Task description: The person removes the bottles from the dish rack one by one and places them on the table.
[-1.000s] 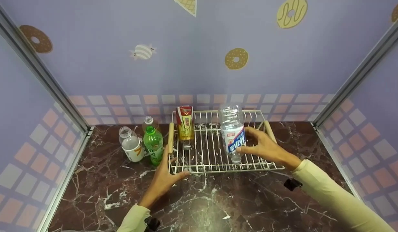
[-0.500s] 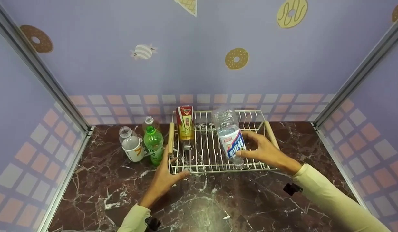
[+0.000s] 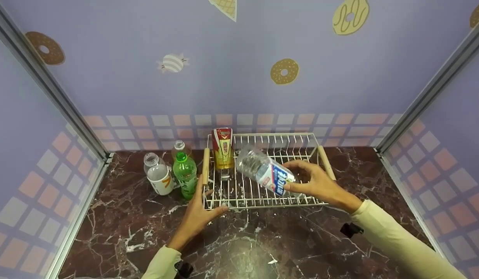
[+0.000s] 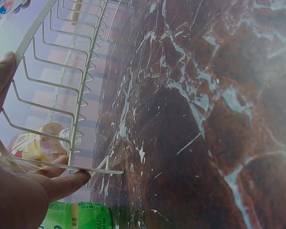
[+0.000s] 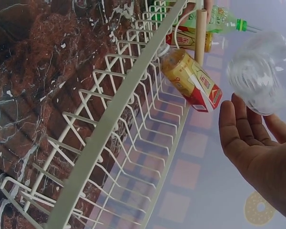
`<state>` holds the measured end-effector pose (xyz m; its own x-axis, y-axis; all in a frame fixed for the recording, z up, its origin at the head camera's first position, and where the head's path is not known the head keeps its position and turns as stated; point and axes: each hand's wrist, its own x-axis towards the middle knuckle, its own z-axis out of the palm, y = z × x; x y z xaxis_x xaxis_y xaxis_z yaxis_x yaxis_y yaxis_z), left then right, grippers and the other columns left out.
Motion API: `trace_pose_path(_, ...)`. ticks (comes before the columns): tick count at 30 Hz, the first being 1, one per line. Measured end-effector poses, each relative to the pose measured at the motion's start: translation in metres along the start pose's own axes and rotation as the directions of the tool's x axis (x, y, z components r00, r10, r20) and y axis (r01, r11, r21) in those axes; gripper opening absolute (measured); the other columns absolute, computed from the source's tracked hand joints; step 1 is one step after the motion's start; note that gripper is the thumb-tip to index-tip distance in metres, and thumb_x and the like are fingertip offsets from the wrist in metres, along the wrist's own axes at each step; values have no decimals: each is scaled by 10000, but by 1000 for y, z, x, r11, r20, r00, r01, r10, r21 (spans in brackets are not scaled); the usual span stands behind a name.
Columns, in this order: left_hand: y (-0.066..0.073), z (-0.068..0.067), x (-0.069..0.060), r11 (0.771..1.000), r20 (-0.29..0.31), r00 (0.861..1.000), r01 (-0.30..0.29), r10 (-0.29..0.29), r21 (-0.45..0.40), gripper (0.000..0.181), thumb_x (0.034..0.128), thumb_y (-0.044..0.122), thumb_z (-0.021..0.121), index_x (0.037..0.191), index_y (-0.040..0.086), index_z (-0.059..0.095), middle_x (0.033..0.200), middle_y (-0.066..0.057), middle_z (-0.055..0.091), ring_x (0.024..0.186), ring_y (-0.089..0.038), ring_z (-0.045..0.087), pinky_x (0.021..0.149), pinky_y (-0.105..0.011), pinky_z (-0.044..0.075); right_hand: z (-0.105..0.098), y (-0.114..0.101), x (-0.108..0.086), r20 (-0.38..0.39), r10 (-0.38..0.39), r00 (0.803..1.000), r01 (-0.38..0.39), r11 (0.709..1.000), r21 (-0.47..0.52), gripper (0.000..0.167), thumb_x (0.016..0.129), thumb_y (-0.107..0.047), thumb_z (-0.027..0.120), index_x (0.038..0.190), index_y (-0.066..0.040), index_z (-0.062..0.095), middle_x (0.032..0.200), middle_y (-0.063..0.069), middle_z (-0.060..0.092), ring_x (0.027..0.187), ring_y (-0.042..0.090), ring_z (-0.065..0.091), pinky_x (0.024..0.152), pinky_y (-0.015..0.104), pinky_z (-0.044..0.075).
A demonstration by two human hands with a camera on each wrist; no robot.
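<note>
Head camera: I see a glossy, white-veined dark counter, then a white wire rack whose near left corner the left hand grips. Tilted over its slots, a ribbed clear plastic bottle is pinched by the right hand. A square-based red-yellow bottle stands neck-down inside; rounded wooden handles cap both ends.

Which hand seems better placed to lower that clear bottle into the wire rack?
Probably the right hand, which holds the clear bottle, tilted, over the wire rack. The left hand grips the rack's near left corner, away from the bottle, so it seems better suited to steadying.
</note>
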<state>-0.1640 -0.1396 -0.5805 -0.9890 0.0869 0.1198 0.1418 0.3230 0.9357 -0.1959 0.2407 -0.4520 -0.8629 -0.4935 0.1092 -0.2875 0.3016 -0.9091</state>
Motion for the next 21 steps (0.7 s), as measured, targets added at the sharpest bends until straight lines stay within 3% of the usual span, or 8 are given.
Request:
trace_pose_path(4,0,0,0,1000,-1,1000,2,-2,-10,1370,826,328,995,1786,170,30,1648,-342,453,1494,-431,534,1219,-783,334,1,0,-2,20,-16,1000,17,1000,-25,567,940,-174,881,1429,-5,647,1223,166,724,1045,332,718,855,361,676)
trace_pose_path(12,-2,0,0,1000,3,1000,17,-17,-23,1374,823,340,996,1790,223,27,1643,-329,468,1506,-439,517,1201,-792,349,1,-2,-6,29,-52,998,54,994,-98,570,915,-180,903,1421,-55,672,1283,103,731,1063,281,711,902,331,646)
trace_pose_path(21,-1,0,2,1000,-6,1000,6,-6,-22,1382,808,339,1005,1788,181,43,1722,-322,343,1489,-428,541,1193,-760,399,1,-4,-11,43,-55,998,60,990,-125,585,919,-199,903,1430,-38,666,1365,101,712,1129,267,697,985,297,610)
